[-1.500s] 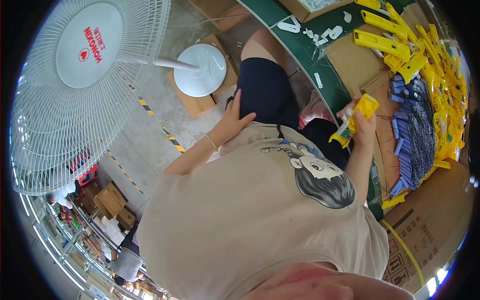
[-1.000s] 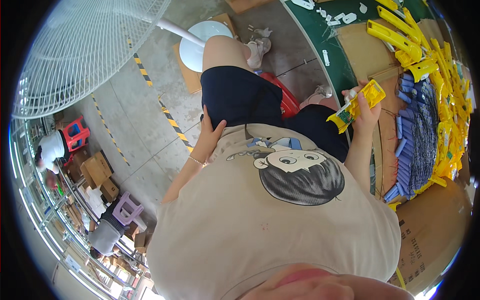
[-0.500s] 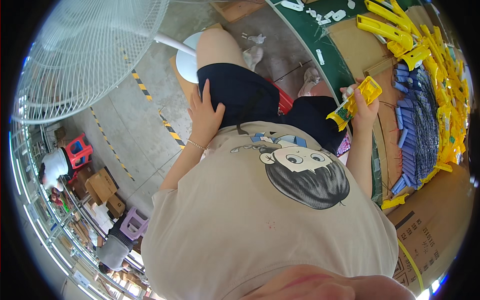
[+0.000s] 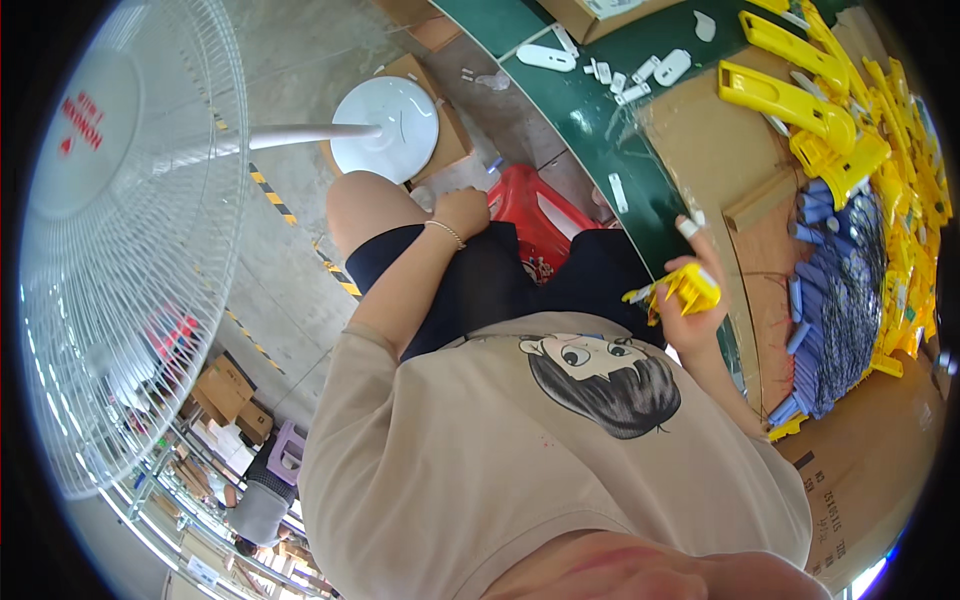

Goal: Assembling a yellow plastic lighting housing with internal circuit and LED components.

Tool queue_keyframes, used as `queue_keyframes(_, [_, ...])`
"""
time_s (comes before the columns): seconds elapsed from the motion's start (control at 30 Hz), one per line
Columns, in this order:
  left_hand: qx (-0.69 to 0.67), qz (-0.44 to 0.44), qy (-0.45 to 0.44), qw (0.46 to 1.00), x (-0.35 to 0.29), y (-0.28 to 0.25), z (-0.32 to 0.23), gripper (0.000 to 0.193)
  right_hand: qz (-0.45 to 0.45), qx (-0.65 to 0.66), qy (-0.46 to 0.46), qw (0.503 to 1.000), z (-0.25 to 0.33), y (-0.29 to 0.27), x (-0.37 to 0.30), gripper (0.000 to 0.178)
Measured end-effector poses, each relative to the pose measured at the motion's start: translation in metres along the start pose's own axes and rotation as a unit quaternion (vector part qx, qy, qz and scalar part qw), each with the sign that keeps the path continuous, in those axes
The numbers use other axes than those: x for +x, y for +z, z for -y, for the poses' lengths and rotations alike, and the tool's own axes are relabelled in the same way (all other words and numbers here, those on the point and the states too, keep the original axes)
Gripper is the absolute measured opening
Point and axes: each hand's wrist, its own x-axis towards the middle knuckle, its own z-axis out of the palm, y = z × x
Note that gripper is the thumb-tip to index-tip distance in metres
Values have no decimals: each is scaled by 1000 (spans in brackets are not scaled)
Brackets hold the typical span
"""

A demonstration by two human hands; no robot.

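Note:
My right hand [image 4: 694,312] is at the edge of the green table, closed around a yellow plastic housing [image 4: 697,288] with its thumb and lower fingers. Its index finger stretches out, with a white wrapping near the tip [image 4: 688,228], close beside a small white piece [image 4: 697,216]. Whether they touch I cannot tell. My left hand [image 4: 462,212], a beaded bracelet at its wrist, rests curled against the dark shorts over my thigh [image 4: 440,275]. Its fingers look folded in, partly hidden, and I see nothing in them.
Yellow housings [image 4: 790,105] are heaped at the right beside blue cylinders [image 4: 815,290] with dark wires. Small white plastic parts [image 4: 622,82] lie on the green table [image 4: 570,110]. A red plastic stool [image 4: 520,215] shows between my legs. At the left stands a white fan [image 4: 190,230].
My left hand has moved right along my thigh and curled from spread fingers. My right hand has lowered and turned the yellow housing, with its index finger now extended. The view has shifted.

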Motion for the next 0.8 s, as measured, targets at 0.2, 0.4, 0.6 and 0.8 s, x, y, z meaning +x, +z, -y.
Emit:
queue_keyframes(0.2, [-31,105,30,993,29,22,8,29,96,-178,-108,973,3,0,9,18])
queue_keyframes(0.4, [-64,184,60,979,62,-1,1,30,101,-204,-116,967,-4,-4,6,22])
queue_keyframes(0.6, [-40,237,89,967,120,104,23,34,107,-216,-106,965,-8,-10,-4,25])
queue_keyframes(0.8, [-97,264,-57,958,135,141,22,35,123,-216,-94,964,-11,-18,-17,24])
